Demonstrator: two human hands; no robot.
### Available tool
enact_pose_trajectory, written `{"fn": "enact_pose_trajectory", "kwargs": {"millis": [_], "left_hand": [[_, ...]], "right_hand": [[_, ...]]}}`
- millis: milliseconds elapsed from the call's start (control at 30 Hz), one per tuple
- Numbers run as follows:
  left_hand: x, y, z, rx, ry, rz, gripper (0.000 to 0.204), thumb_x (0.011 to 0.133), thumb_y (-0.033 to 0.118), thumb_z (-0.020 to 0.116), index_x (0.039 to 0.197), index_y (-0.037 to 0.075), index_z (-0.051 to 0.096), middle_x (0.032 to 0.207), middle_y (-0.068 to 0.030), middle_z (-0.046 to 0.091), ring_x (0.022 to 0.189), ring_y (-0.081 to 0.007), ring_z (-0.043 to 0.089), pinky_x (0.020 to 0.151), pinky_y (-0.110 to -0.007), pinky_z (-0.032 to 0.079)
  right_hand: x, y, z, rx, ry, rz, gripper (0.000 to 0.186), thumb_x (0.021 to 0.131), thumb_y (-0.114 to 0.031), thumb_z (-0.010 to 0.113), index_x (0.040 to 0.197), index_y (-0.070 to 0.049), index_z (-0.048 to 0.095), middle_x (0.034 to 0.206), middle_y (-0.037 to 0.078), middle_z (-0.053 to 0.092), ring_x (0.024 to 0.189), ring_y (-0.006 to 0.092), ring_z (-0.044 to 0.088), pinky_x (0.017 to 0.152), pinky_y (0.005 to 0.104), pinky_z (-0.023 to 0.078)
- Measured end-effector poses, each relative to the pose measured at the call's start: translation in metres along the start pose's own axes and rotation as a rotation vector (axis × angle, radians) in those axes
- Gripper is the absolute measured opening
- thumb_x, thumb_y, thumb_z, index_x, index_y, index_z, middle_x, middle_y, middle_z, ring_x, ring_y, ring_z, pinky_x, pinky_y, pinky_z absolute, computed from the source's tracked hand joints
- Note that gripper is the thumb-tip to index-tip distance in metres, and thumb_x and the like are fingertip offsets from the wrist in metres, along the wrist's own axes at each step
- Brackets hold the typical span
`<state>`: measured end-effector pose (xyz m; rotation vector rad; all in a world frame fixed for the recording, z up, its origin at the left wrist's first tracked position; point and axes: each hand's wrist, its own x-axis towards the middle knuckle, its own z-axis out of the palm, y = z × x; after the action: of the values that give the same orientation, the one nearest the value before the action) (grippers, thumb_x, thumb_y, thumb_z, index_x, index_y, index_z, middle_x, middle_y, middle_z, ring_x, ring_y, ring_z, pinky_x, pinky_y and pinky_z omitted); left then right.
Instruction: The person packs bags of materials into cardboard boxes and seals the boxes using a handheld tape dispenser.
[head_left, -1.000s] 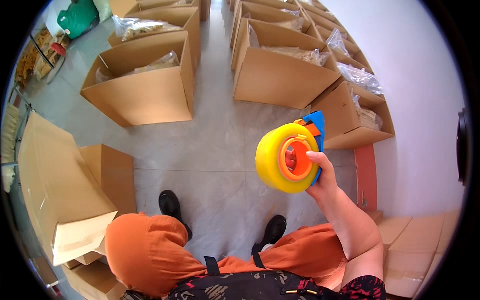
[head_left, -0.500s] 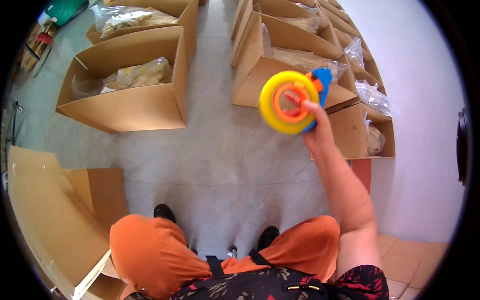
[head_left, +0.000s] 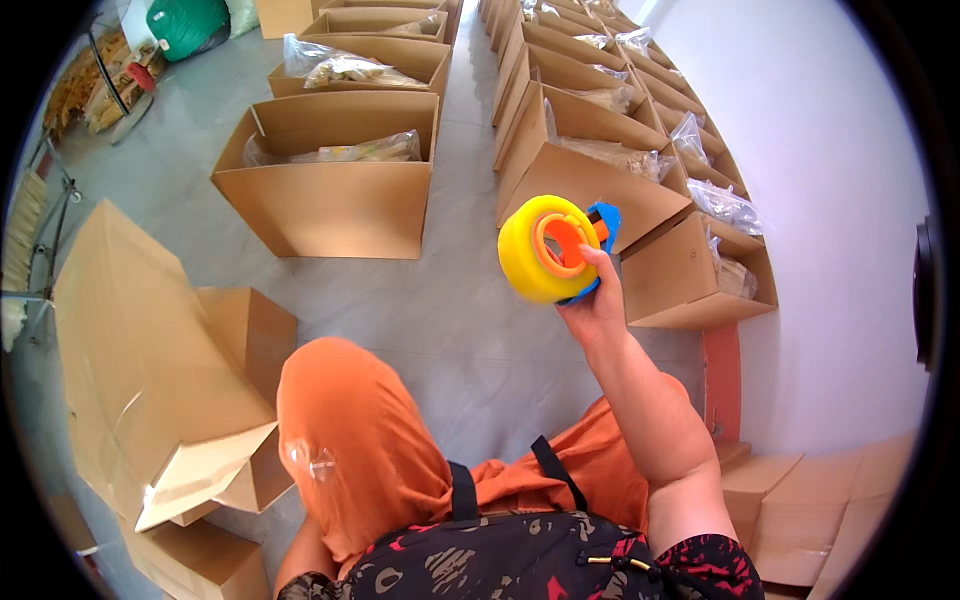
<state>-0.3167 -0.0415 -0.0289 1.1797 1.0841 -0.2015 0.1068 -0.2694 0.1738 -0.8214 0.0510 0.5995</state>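
Note:
My right hand is raised in front of me and grips a tape dispenser: a fat yellow roll on an orange hub with a blue frame. It hangs in the air above the grey floor, close to the open cardboard boxes on the right. My left hand is out of sight. My left knee in orange trousers is lifted below the dispenser, to its left.
Two rows of open cardboard boxes run away from me, a left row and a right row, several holding clear plastic bags. Flattened and half-folded cartons lie at my left. A white wall closes the right side. A grey floor aisle runs between the rows.
The view has shifted forward along the aisle, so the boxes sit differently in frame. My right hand keeps hold of the tape dispenser, held up throughout. My left knee has come up.

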Motion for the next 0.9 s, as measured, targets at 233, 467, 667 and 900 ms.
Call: {"fn": "enact_pose_trajectory", "kwargs": {"millis": [233,467,667,900], "left_hand": [[-0.109,0.124,-0.034,-0.129,0.235,0.739,0.028,0.102,0.011,0.055,0.126,-0.001,0.064,0.125,-0.0062,0.067,0.118,-0.0144,0.059,0.102,-0.03,0.045],[-0.174,0.306,0.073,0.418,-0.088,1.204,0.028,0.102,0.011,0.055,0.128,0.005,0.064,0.13,-0.0046,0.063,0.117,-0.0141,0.058,0.101,-0.03,0.045],[-0.033,0.402,0.126,1.064,0.092,1.166,0.045,0.096,0.026,0.062,0.138,0.011,0.057,0.141,-0.0114,0.056,0.128,-0.0276,0.054,0.107,-0.04,0.044],[0.141,0.428,0.108,1.475,0.626,0.849,0.08,0.085,0.042,0.075,0.153,0.016,0.039,0.157,-0.0107,0.038,0.146,-0.0295,0.033,0.12,-0.044,0.031]], "right_hand": [[-0.059,-0.001,0.058,0.062,-0.08,-0.066,0.052,0.087,-0.018,0.069,0.135,-0.009,0.05,0.13,0.008,0.062,0.12,0.0249,0.061,0.106,0.0427,0.047],[-0.097,-0.049,0.037,0.038,-0.139,-0.164,0.053,0.086,-0.018,0.07,0.135,-0.009,0.051,0.126,0.009,0.064,0.116,0.0251,0.063,0.104,0.0424,0.048],[-0.077,-0.073,-0.01,0.1,-0.084,-0.094,0.052,0.086,-0.018,0.07,0.134,-0.011,0.051,0.127,0.008,0.062,0.117,0.0242,0.062,0.104,0.0425,0.048],[-0.031,-0.075,-0.04,0.107,0.012,-0.042,0.052,0.087,-0.017,0.069,0.135,-0.011,0.05,0.126,0.008,0.061,0.114,0.0239,0.063,0.101,0.0418,0.05]]}}
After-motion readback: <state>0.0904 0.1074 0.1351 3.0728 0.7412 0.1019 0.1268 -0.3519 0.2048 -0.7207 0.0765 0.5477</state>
